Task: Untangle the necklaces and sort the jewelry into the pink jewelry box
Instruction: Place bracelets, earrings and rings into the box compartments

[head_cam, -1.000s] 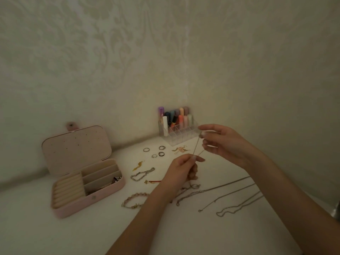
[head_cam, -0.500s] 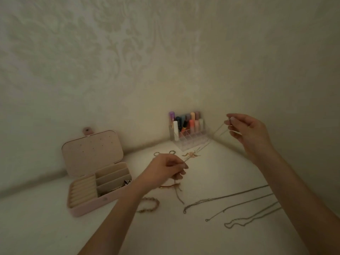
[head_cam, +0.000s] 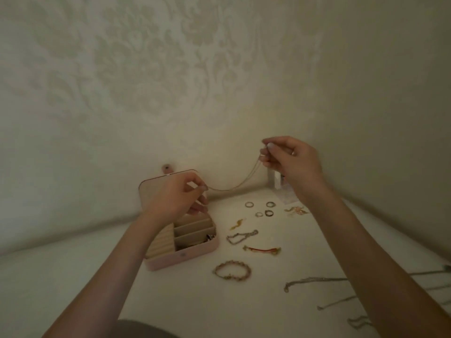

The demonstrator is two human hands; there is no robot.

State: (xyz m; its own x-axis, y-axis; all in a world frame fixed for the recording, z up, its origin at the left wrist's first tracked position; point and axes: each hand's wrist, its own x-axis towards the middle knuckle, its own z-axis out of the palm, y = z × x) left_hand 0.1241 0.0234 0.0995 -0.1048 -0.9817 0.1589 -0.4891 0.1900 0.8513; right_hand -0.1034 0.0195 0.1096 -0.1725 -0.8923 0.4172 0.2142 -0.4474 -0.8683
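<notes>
Head view: a fine chain necklace [head_cam: 238,182] sagged between two pinching hands.
The left hand [head_cam: 175,198] pinched one end above the open pink jewelry box [head_cam: 181,258]; the right hand [head_cam: 290,159] pinched the other, higher, over small round rings [head_cam: 262,209].

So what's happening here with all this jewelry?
A person is sorting it. The left hand and right hand each pinch an end of a thin chain necklace, which sags between them above the open pink jewelry box. Rings, bracelets and more chains lie on the white table.
</notes>
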